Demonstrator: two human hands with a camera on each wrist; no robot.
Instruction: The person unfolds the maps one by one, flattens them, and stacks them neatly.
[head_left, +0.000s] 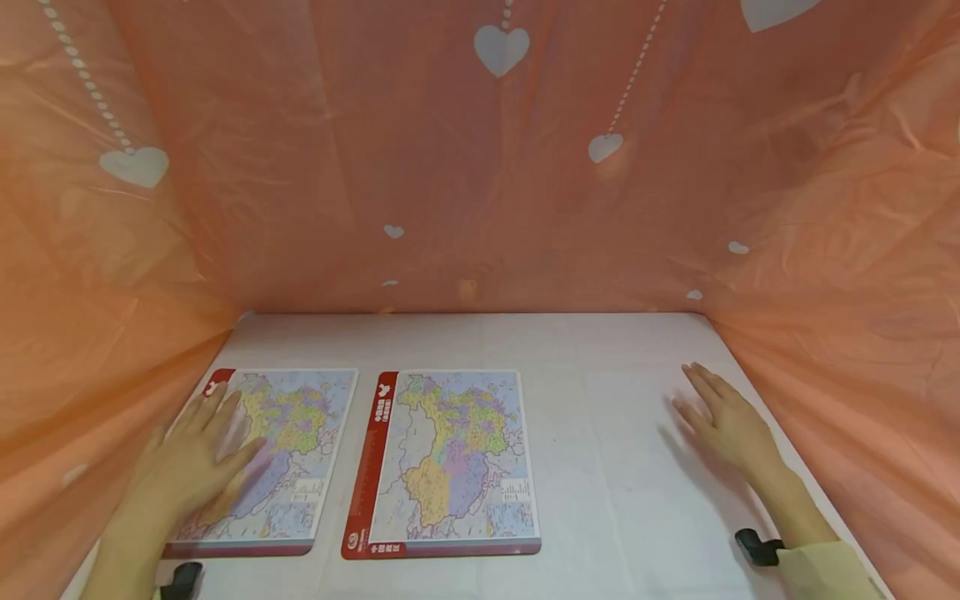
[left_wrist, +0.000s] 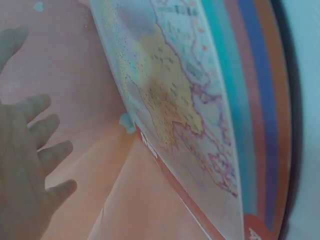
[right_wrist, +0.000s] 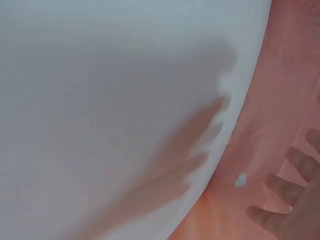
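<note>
Resting flat on the left map [head_left: 285, 450], left hand [head_left: 191, 462] has fingers straight, likely steadying it. Right hand [head_left: 723, 421] hovers released over tabletop [head_left: 615, 467], far right; second map [head_left: 450, 458] centre.

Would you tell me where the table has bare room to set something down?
Free: the table between the right map and right hand, and the strip behind both maps. Crowded: the left, where the left hand covers the left map.
</note>
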